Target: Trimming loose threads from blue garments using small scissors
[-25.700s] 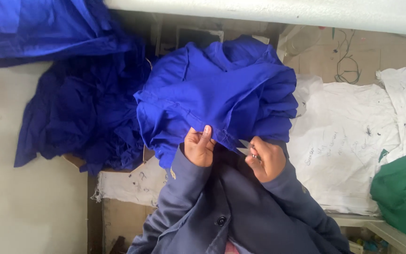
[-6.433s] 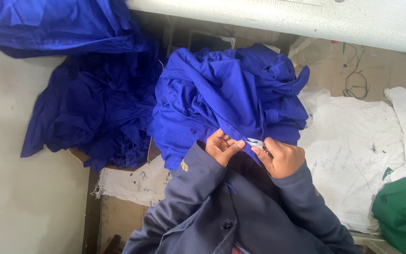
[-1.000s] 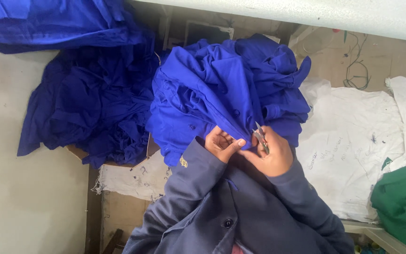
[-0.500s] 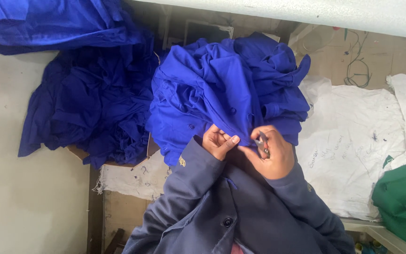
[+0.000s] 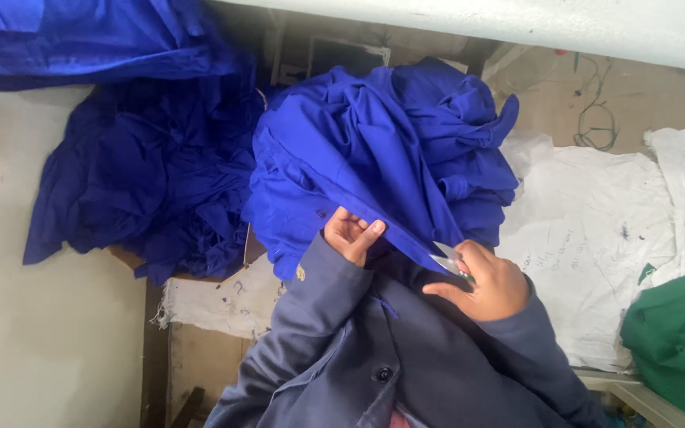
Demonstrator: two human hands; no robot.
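Note:
A crumpled royal-blue garment (image 5: 374, 150) is bunched in front of me, its lower hem stretched between my hands. My left hand (image 5: 350, 235) pinches that hem from beneath, thumb on top. My right hand (image 5: 485, 279) grips a small metal thread cutter (image 5: 447, 258), its blades touching the hem further right. Both my sleeves are dark grey-blue (image 5: 358, 349).
More blue garments lie heaped at the left (image 5: 144, 182) and top left (image 5: 81, 40). White cloth (image 5: 596, 238) covers the surface to the right, with green fabric (image 5: 675, 341) at the far right. A pale beam (image 5: 556, 24) runs across the top.
My hands have moved apart along the hem. The right hand has slid to the right with the cutter, and the hem is now pulled straighter between them.

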